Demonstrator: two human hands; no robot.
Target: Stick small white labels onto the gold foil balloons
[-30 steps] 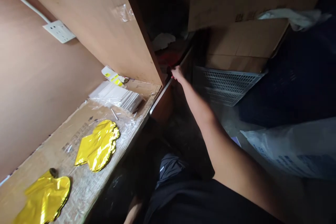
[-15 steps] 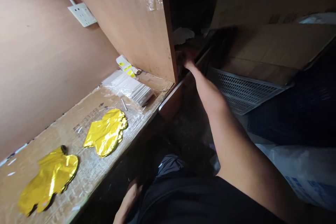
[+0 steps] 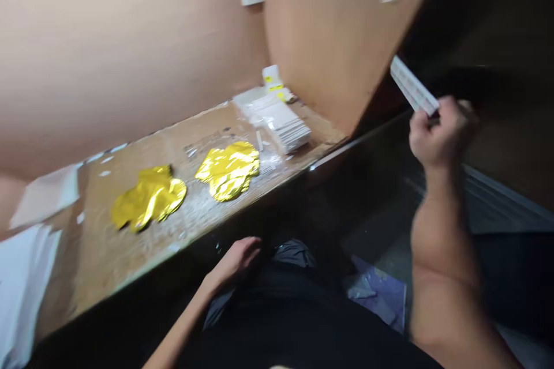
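Note:
My right hand is closed on one end of a printed white strip, raised beside the edge of the wooden partition. The strip looks flat and stiff, with faint rows of marks too blurred to read. Low in front of my body, below the table edge, my left hand is loosely open with nothing visible in it. Two piles of shiny gold foil pieces lie on the table: one foil pile nearer the partition, the other foil pile further left.
A wooden partition closes the table's right end. Beside it are a plastic-wrapped stack of white cards and a white roll with yellow labels. White sheets lie at the left. A grey plastic crate stands below my right arm.
My right hand has come out of the dark space behind the partition, now with the white strip in it. My left hand has risen slightly. The view has turned left.

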